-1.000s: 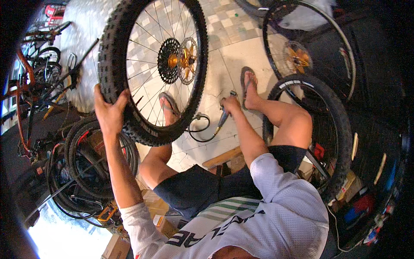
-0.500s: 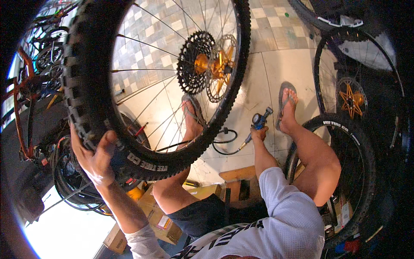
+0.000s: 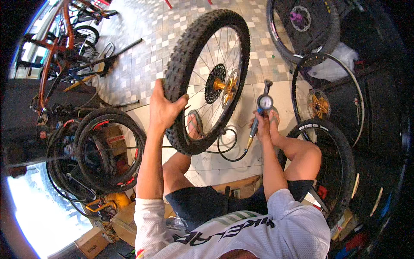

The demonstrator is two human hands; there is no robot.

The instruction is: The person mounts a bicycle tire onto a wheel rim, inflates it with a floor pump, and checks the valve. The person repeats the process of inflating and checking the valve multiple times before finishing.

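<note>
My left hand (image 3: 166,108) is closed around the left lower side of a bicycle wheel's knobby black tire (image 3: 183,64), thumb on the near sidewall. The wheel stands tilted in front of me, with a black cassette (image 3: 215,84) and a gold hub (image 3: 220,85) at its centre. In my right hand (image 3: 263,124) is a tire inflator gun (image 3: 265,102) with a round dial gauge, its head pointing away from me. A black air hose (image 3: 233,160) loops from its brass end fitting toward the wheel's lower edge. Whether the inflator meets a valve cannot be seen; it is apart from the wheel.
More wheels lean at the right, including a thin rim (image 3: 361,101) and a tired wheel (image 3: 345,172) beside my leg. Several tires (image 3: 110,185) are stacked at left, near an orange-brown bike frame (image 3: 45,77). Cardboard boxes (image 3: 90,242) lie at lower left.
The wheel has moved farther from me, toward the middle of the view, still in my left hand. My right hand has lifted the inflator, turning its gauge upward. The head view has shifted too.
</note>
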